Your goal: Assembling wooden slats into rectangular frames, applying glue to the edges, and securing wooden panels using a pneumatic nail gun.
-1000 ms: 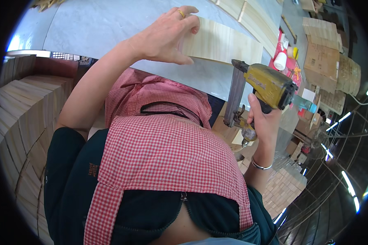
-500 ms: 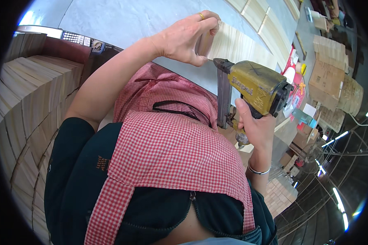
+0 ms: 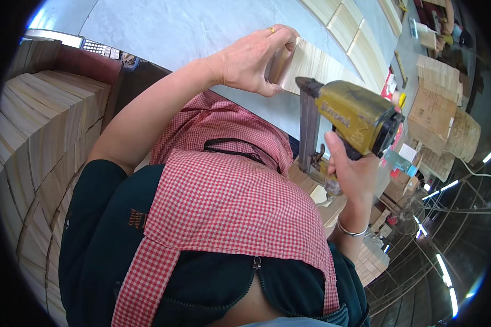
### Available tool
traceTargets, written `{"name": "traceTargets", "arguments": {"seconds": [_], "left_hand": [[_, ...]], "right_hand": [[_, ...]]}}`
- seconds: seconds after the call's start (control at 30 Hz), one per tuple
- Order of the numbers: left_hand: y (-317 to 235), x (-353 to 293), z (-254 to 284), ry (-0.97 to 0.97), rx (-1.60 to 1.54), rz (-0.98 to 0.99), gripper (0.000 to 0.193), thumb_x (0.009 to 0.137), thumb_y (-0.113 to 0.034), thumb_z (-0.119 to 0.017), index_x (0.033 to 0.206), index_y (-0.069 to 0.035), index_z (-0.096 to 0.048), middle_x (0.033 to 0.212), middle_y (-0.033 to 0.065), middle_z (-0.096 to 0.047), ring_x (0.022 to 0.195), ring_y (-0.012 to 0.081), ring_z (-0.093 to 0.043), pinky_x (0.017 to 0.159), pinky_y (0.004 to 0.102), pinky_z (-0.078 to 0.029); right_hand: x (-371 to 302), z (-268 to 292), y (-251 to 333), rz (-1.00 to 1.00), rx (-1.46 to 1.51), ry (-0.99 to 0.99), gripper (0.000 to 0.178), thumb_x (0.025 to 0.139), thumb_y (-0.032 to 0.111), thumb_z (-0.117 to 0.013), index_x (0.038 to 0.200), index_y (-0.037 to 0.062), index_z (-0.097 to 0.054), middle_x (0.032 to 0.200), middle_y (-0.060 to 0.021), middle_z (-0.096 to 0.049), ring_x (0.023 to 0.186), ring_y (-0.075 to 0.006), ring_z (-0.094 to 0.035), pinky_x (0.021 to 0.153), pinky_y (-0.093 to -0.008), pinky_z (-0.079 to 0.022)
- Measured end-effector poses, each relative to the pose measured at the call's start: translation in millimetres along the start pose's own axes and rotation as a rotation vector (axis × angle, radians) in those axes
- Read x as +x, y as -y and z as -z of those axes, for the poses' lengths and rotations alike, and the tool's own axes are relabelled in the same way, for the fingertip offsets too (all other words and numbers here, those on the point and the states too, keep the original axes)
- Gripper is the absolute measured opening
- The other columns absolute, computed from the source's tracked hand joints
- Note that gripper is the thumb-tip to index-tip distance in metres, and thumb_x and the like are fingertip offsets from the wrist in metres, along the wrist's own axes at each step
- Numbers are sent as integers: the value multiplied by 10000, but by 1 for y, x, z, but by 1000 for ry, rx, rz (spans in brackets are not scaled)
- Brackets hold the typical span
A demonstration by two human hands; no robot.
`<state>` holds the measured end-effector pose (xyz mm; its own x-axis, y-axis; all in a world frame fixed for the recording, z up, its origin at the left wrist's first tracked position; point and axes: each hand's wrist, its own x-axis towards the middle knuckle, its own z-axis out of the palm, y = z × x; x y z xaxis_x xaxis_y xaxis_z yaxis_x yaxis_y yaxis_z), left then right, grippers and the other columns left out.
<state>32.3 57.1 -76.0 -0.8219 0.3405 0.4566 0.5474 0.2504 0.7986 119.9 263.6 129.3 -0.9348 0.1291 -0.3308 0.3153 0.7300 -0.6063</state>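
My left hand point(image 3: 253, 60), a ring on one finger, grips the near end of a pale wooden board point(image 3: 316, 68) that lies on the light grey table point(image 3: 174, 27). My right hand point(image 3: 352, 169), with a bracelet at the wrist, holds a yellow pneumatic nail gun point(image 3: 354, 117) by its handle. The gun's dark magazine points down, and its nose is close to the board's near edge, just right of my left hand. A red checked apron point(image 3: 229, 218) over dark clothing fills the lower middle of the view.
Stacks of pale wooden slats point(image 3: 38, 141) stand at my left. More wooden frames point(image 3: 349, 22) lie further along the table. Cardboard boxes and board piles point(image 3: 442, 114) sit at the right, with small cans and bottles near them.
The nail gun has risen and moved toward the board's near edge. My left hand has shifted its grip along the board end, and the view has tilted.
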Motion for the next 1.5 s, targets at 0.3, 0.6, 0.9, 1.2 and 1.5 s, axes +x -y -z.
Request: {"name": "traceTargets", "arguments": {"seconds": [0.3,0.6,0.9,1.2,1.5], "left_hand": [[1,-1,0,26,-35,60,822,603,-232,-835,1296,-58,-429,1196,130,-564,1029,306,-595,960,392,-519],[-9,-8,8,-114,-32,218,701,663,-278,-872,1193,-43,-478,1376,187,-510,1219,370,-545,1052,440,-476],[-34,-12,-6,-253,244,376,628,659,-378,-919,1025,-89,-498,1466,209,-440,1466,452,-296,1187,547,-316],[-32,-13,-5,-201,224,408,629,648,-404,-930,993,-116,-491,1503,183,-415,1513,452,-214,1188,562,-305],[-51,7,8,-142,362,325,564,670,-367,-899,974,-97,-509,1442,160,-485,1421,348,-393,1208,566,-241]], "right_hand": [[28,-2,8,63,-51,66,367,850,97,-806,1155,-22,-640,1032,-130,-743,847,-211,-728,691,-292,-578],[42,9,20,48,-183,124,349,849,102,-807,1132,-25,-648,993,-125,-745,815,-205,-725,659,-284,-571],[74,21,35,37,-151,70,326,849,108,-804,1107,-35,-667,945,-115,-742,762,-188,-699,608,-266,-545],[99,26,27,135,-133,134,323,848,129,-806,1098,-33,-680,814,-85,-721,528,-119,-574,462,-239,-434],[106,58,16,70,-176,91,328,856,170,-804,1071,-42,-675,683,-48,-660,433,-94,-479,414,-226,-396]]}}
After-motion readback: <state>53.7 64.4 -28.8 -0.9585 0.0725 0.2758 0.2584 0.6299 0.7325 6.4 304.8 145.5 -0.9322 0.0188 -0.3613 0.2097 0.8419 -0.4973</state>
